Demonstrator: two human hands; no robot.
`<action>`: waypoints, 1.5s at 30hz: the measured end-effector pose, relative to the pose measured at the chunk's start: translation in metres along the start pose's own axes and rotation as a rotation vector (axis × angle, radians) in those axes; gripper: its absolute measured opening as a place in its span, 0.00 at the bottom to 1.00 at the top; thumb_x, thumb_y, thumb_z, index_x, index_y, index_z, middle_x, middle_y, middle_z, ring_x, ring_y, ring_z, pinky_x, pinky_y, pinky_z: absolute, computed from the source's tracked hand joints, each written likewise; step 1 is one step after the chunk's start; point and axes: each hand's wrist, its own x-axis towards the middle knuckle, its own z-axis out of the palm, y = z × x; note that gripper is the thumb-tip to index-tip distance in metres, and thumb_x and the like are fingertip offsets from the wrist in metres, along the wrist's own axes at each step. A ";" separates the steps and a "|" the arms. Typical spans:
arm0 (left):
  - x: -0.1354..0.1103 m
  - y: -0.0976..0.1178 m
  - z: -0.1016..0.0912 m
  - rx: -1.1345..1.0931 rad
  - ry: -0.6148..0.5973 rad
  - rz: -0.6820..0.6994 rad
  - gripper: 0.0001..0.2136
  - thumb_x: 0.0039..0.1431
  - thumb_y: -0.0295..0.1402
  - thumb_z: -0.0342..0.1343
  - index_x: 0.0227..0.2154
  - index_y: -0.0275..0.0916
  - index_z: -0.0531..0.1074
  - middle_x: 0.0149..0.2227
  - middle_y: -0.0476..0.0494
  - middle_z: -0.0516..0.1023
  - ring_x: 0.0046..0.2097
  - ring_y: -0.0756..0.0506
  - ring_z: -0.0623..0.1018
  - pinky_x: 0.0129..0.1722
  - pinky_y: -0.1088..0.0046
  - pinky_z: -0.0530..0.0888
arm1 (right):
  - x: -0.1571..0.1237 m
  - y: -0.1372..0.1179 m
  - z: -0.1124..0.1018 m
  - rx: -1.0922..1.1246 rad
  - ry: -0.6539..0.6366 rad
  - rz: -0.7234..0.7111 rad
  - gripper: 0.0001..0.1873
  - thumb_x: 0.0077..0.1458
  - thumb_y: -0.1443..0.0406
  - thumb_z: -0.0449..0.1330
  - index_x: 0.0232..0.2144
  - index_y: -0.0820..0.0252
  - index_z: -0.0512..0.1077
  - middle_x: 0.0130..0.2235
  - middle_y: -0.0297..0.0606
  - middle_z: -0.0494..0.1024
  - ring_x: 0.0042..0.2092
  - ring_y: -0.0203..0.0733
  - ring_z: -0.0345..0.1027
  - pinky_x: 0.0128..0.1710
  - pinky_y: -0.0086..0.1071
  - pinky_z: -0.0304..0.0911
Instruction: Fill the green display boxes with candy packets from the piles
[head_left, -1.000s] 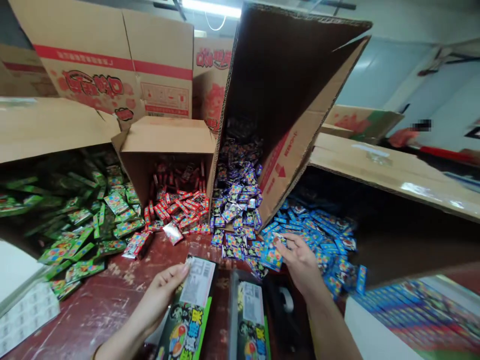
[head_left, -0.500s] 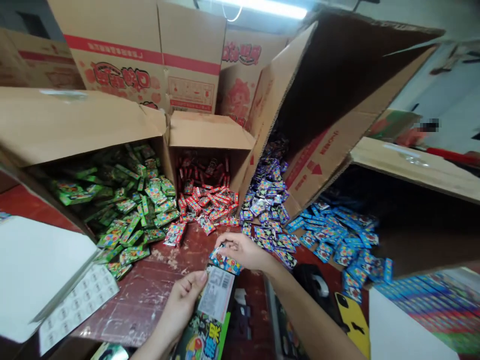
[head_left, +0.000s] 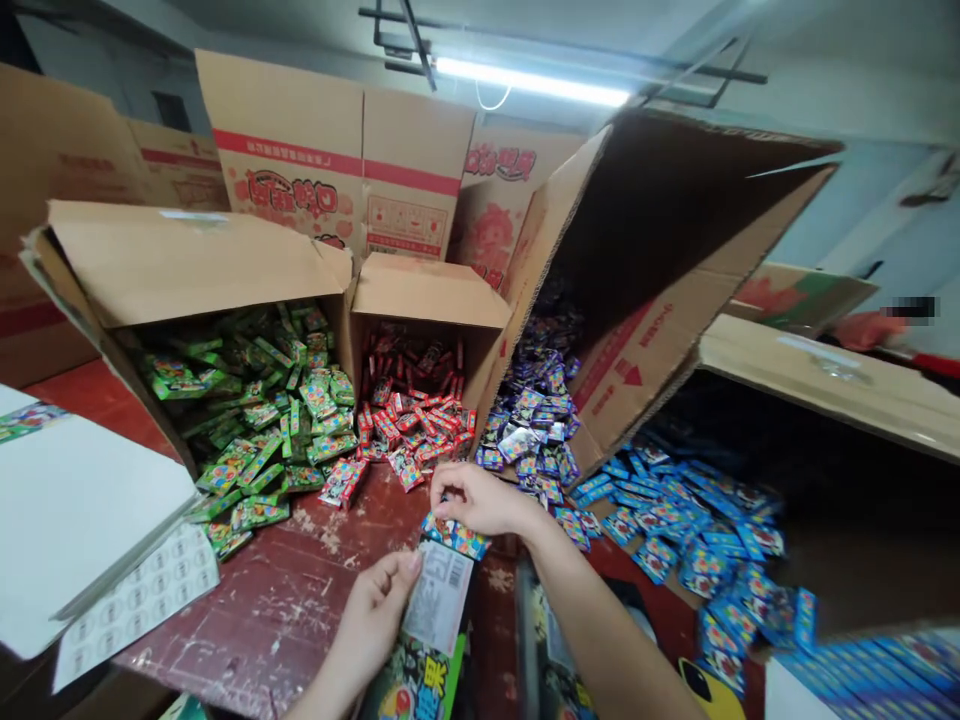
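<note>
Lowest in the frame, just left of centre, your left hand (head_left: 373,618) pinches the top edge of a green display box (head_left: 421,660), its fingers (head_left: 401,572) curled against the box's white barcode flap. Right above that flap, your right hand (head_left: 476,497) comes in from the lower right; its fingers (head_left: 448,483) are closed around a small stack of blue packets (head_left: 454,536), which hangs below the knuckles and touches the top of the flap. Both rest over the worn red surface (head_left: 285,600). At the left edge lie white sheets (head_left: 82,540), one printed with small round marks.

Farther back, four cardboard boxes lie tipped open toward you, spilling packets onto the surface: green packets (head_left: 255,420) at middle left, red packets (head_left: 409,420) in the centre, purple packets (head_left: 532,425) just right of centre under a tall tilted carton (head_left: 660,260), and a loose blue packet pile (head_left: 675,510) at the right. Behind them, in the upper left, stand closed printed cartons (head_left: 337,170) with red stripes, under a ceiling strip light (head_left: 532,82)
</note>
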 end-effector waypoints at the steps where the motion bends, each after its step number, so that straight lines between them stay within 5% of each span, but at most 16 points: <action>1: 0.000 0.000 0.003 0.001 0.005 -0.017 0.36 0.44 0.62 0.53 0.36 0.25 0.67 0.33 0.39 0.72 0.32 0.51 0.67 0.33 0.77 0.65 | -0.002 0.005 -0.002 0.031 -0.021 -0.007 0.03 0.47 0.73 0.60 0.27 0.71 0.69 0.31 0.38 0.66 0.32 0.32 0.58 0.32 0.25 0.54; 5: 0.002 0.000 0.011 0.064 -0.009 0.030 0.32 0.51 0.58 0.52 0.37 0.25 0.66 0.34 0.38 0.72 0.32 0.51 0.68 0.33 0.76 0.65 | -0.011 0.017 -0.004 0.059 0.052 -0.014 0.05 0.49 0.70 0.60 0.29 0.72 0.70 0.31 0.38 0.67 0.31 0.31 0.57 0.30 0.24 0.53; 14: -0.006 0.005 0.011 0.110 -0.067 0.071 0.29 0.55 0.57 0.48 0.34 0.27 0.64 0.30 0.43 0.65 0.31 0.53 0.62 0.31 0.77 0.62 | -0.042 -0.001 -0.013 0.051 0.231 0.041 0.06 0.52 0.68 0.58 0.32 0.68 0.70 0.34 0.37 0.67 0.33 0.31 0.59 0.32 0.25 0.55; 21: -0.017 0.015 0.019 0.209 0.010 0.107 0.31 0.54 0.59 0.47 0.33 0.29 0.69 0.29 0.42 0.67 0.30 0.52 0.65 0.30 0.78 0.64 | -0.032 -0.030 -0.012 0.102 -0.028 -0.045 0.03 0.42 0.76 0.62 0.23 0.70 0.71 0.28 0.35 0.68 0.30 0.29 0.58 0.29 0.23 0.54; 23: -0.018 0.029 0.021 0.145 0.091 0.085 0.33 0.47 0.62 0.51 0.31 0.29 0.70 0.30 0.39 0.71 0.30 0.50 0.68 0.32 0.77 0.67 | -0.027 -0.027 -0.004 0.270 0.088 0.012 0.09 0.39 0.73 0.66 0.27 0.69 0.72 0.30 0.35 0.69 0.30 0.30 0.60 0.30 0.24 0.56; 26: -0.015 0.039 0.015 0.011 0.332 0.014 0.39 0.30 0.64 0.58 0.33 0.29 0.69 0.38 0.35 0.74 0.38 0.45 0.72 0.38 0.77 0.70 | -0.024 -0.008 0.015 0.398 0.436 -0.060 0.17 0.37 0.63 0.69 0.30 0.68 0.71 0.32 0.39 0.72 0.34 0.34 0.65 0.36 0.28 0.60; 28: -0.009 0.032 0.005 -0.038 0.418 -0.021 0.42 0.27 0.63 0.60 0.39 0.29 0.67 0.44 0.35 0.73 0.44 0.45 0.72 0.42 0.81 0.69 | -0.025 0.008 0.032 0.366 0.546 -0.144 0.15 0.41 0.61 0.67 0.29 0.68 0.72 0.35 0.42 0.73 0.39 0.37 0.67 0.43 0.31 0.61; 30: -0.002 0.016 -0.005 -0.042 0.359 -0.036 0.42 0.34 0.62 0.59 0.44 0.30 0.64 0.50 0.36 0.69 0.50 0.46 0.70 0.48 0.84 0.66 | -0.028 0.021 0.047 0.384 0.618 -0.137 0.13 0.43 0.62 0.66 0.29 0.68 0.74 0.38 0.44 0.73 0.42 0.38 0.67 0.45 0.32 0.61; 35: 0.009 -0.016 -0.020 0.053 0.307 0.004 0.38 0.46 0.60 0.55 0.48 0.30 0.62 0.60 0.33 0.57 0.60 0.43 0.60 0.60 0.78 0.54 | -0.028 0.034 0.077 0.635 0.684 -0.058 0.13 0.39 0.67 0.67 0.28 0.70 0.69 0.37 0.42 0.68 0.34 0.30 0.65 0.28 0.21 0.59; 39: 0.009 -0.006 -0.015 0.007 0.124 0.005 0.35 0.52 0.51 0.56 0.57 0.37 0.55 0.58 0.36 0.61 0.56 0.41 0.66 0.48 0.73 0.70 | -0.024 0.051 0.093 0.589 0.458 -0.142 0.12 0.41 0.65 0.67 0.29 0.67 0.72 0.42 0.42 0.68 0.40 0.33 0.66 0.40 0.26 0.62; 41: 0.009 0.013 -0.013 0.098 0.161 0.104 0.36 0.52 0.48 0.58 0.60 0.42 0.52 0.55 0.39 0.64 0.51 0.44 0.71 0.42 0.77 0.73 | -0.028 0.073 0.092 0.465 0.424 -0.131 0.14 0.45 0.62 0.65 0.35 0.64 0.74 0.48 0.44 0.67 0.44 0.37 0.66 0.44 0.30 0.62; 43: 0.012 0.036 -0.019 0.126 0.329 0.236 0.43 0.44 0.48 0.64 0.61 0.43 0.51 0.52 0.39 0.67 0.40 0.47 0.75 0.35 0.78 0.74 | -0.039 0.107 0.078 0.355 0.587 -0.005 0.19 0.49 0.59 0.62 0.43 0.61 0.72 0.52 0.45 0.64 0.46 0.39 0.65 0.44 0.32 0.62; 45: 0.019 0.054 -0.035 0.103 0.541 0.363 0.46 0.37 0.48 0.67 0.60 0.40 0.56 0.45 0.38 0.70 0.28 0.50 0.73 0.24 0.77 0.72 | -0.057 0.145 0.053 0.203 0.948 0.286 0.25 0.49 0.56 0.61 0.49 0.61 0.68 0.51 0.47 0.66 0.47 0.42 0.64 0.47 0.35 0.61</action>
